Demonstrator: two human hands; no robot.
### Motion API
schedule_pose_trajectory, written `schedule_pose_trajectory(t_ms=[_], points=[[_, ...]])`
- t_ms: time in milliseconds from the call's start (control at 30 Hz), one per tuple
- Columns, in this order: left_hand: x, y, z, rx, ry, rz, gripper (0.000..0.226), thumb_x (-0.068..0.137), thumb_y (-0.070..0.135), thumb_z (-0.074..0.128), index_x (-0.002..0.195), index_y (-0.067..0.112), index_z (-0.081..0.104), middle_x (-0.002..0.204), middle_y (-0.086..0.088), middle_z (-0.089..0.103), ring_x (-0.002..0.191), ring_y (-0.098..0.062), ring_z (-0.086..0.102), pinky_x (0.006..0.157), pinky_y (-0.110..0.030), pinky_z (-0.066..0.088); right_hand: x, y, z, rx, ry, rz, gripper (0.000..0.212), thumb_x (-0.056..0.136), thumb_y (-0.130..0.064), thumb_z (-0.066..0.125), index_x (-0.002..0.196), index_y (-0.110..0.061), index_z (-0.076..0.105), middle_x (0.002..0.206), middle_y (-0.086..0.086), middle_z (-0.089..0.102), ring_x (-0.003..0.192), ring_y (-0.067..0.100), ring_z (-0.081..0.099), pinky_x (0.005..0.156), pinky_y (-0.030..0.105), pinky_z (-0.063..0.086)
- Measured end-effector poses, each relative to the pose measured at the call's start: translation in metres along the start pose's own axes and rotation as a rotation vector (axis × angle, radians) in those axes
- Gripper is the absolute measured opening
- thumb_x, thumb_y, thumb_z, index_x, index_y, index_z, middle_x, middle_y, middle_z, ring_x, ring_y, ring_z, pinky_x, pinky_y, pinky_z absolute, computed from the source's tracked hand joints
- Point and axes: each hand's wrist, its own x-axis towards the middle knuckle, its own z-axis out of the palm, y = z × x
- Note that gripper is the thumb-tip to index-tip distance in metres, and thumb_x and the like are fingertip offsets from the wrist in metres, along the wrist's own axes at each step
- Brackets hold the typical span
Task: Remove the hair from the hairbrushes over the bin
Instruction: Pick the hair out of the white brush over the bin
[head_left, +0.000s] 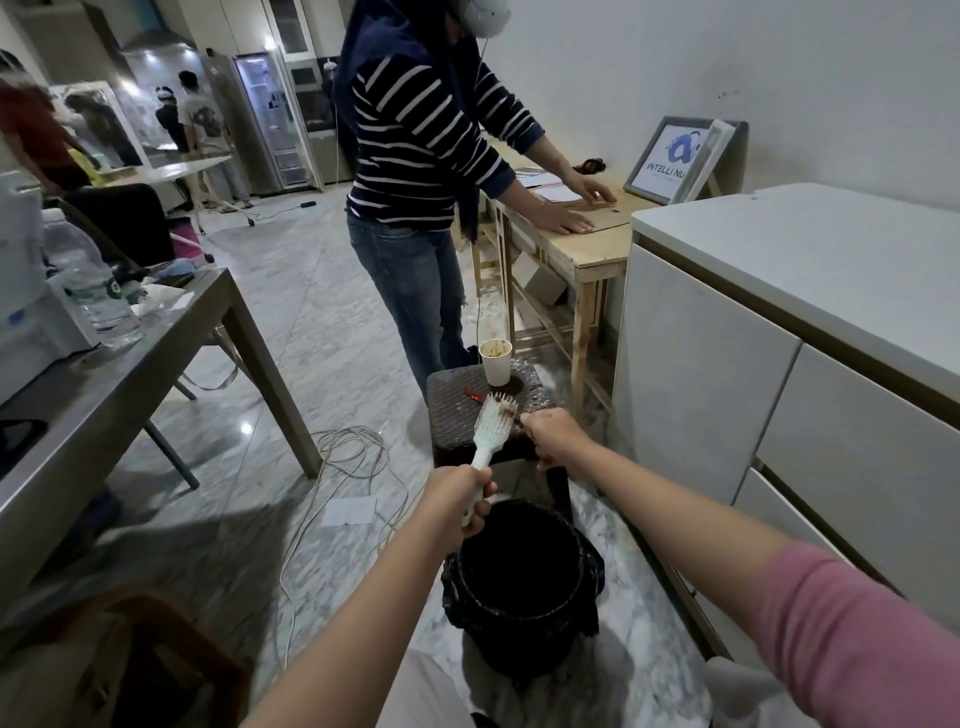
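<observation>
Black bin (522, 587) at 6 o'clock, left hand (457, 499) fist-gripped white hairbrush (493, 423) handle, right hand (556, 434) at brush's 3 o'clock pinched brown hair (511, 413) from bristles.

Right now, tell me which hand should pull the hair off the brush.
Right hand: it sits at the hair on the brush, while the left hand grips the handle above the bin.

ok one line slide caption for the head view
Left hand holds a white hairbrush above the black bin while the right hand pulls hair.
</observation>
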Motion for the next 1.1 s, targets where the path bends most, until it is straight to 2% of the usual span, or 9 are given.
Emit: schedule_pose_trajectory(t_ms=[133, 333, 533, 633, 700, 800, 900, 1000, 1100], points=[[0.002, -0.005, 0.002, -0.042, 0.034, -0.024, 0.013, 0.093, 0.010, 0.051, 0.080, 0.006, 0.053, 0.064, -0.001, 0.051, 0.046, -0.012, 0.036, 0.038, -0.015, 0.026, -0.003, -0.001, 0.004, -0.043, 0.068, -0.115, 0.044, 0.090, -0.018, 0.043, 0.049, -0.021, 0.029, 0.048, 0.001, 0.029, 0.046, 0.019, 0.030, 0.052, 0.032, 0.030], [0.000, -0.001, 0.008, -0.145, 0.034, -0.064, 0.015, 0.092, 0.005, 0.049, 0.078, 0.006, 0.052, 0.064, -0.003, 0.050, 0.045, -0.012, 0.033, 0.037, -0.014, 0.023, -0.013, -0.004, 0.010, -0.127, 0.118, -0.277, 0.052, 0.092, -0.013, 0.045, 0.043, -0.018, 0.028, 0.035, -0.009, 0.025, 0.039, 0.014, 0.027, 0.047, 0.027, 0.023], [0.003, 0.007, 0.011, -0.225, 0.030, -0.097, 0.011, 0.092, 0.003, 0.045, 0.083, 0.007, 0.050, 0.064, -0.003, 0.048, 0.045, -0.011, 0.031, 0.035, -0.012, 0.023, -0.023, -0.006, 0.012, -0.159, 0.208, -0.388, 0.054, 0.090, -0.007, 0.046, 0.041, -0.017, 0.026, 0.039, -0.004, 0.025, 0.039, 0.011, 0.023, 0.042, 0.023, 0.018], [0.016, 0.006, 0.009, -0.319, 0.038, -0.119, 0.018, 0.091, 0.003, 0.038, 0.077, 0.008, 0.046, 0.057, -0.003, 0.044, 0.035, -0.010, 0.030, 0.031, -0.009, 0.022, -0.030, -0.007, 0.014, -0.172, 0.268, -0.438, 0.054, 0.090, -0.005, 0.047, 0.041, -0.017, 0.025, 0.041, -0.003, 0.026, 0.041, 0.011, 0.023, 0.038, 0.020, 0.018], [0.029, 0.000, 0.000, -0.415, 0.110, -0.129, 0.024, 0.090, 0.004, 0.031, 0.068, 0.012, 0.038, 0.043, -0.002, 0.038, 0.022, -0.007, 0.026, 0.030, -0.006, 0.020, -0.032, -0.008, 0.013, -0.112, 0.298, -0.463, 0.053, 0.089, -0.005, 0.047, 0.042, -0.017, 0.025, 0.041, -0.002, 0.026, 0.042, 0.012, 0.023, 0.042, 0.021, 0.018], [0.040, -0.017, -0.020, -0.394, 0.221, -0.158, 0.023, 0.089, 0.004, 0.032, 0.069, 0.012, 0.039, 0.054, -0.001, 0.037, 0.019, -0.007, 0.026, 0.031, -0.006, 0.022, -0.033, -0.009, 0.005, -0.050, 0.286, -0.505, 0.051, 0.089, -0.003, 0.045, 0.044, -0.017, 0.026, 0.043, -0.002, 0.027, 0.045, 0.012, 0.025, 0.047, 0.027, 0.020], [0.037, -0.026, -0.025, -0.356, 0.177, -0.178, 0.020, 0.093, 0.006, 0.034, 0.077, 0.011, 0.045, 0.061, 0.000, 0.041, 0.028, -0.007, 0.031, 0.030, -0.009, 0.023, -0.031, -0.007, 0.004, -0.158, 0.202, -0.484, 0.049, 0.089, -0.006, 0.045, 0.045, -0.016, 0.027, 0.043, -0.003, 0.029, 0.044, 0.010, 0.026, 0.048, 0.029, 0.022], [0.027, -0.024, -0.020, -0.305, 0.163, -0.134, 0.020, 0.092, 0.006, 0.036, 0.077, 0.012, 0.048, 0.062, -0.001, 0.044, 0.041, -0.011, 0.031, 0.033, -0.009, 0.023, -0.022, -0.003, 0.008, -0.269, 0.133, -0.382, 0.047, 0.092, -0.012, 0.042, 0.048, -0.015, 0.026, 0.046, -0.001, 0.030, 0.045, 0.012, 0.028, 0.050, 0.030, 0.023], [0.021, -0.021, -0.018, -0.255, 0.180, -0.099, 0.019, 0.088, 0.003, 0.040, 0.074, 0.012, 0.050, 0.062, -0.002, 0.048, 0.045, -0.013, 0.034, 0.038, -0.012, 0.025, -0.012, 0.000, 0.010, -0.355, 0.075, -0.258, 0.046, 0.094, -0.019, 0.042, 0.050, -0.011, 0.034, 0.051, 0.009, 0.045, 0.051, 0.023, 0.047, 0.052, 0.031, 0.031]])
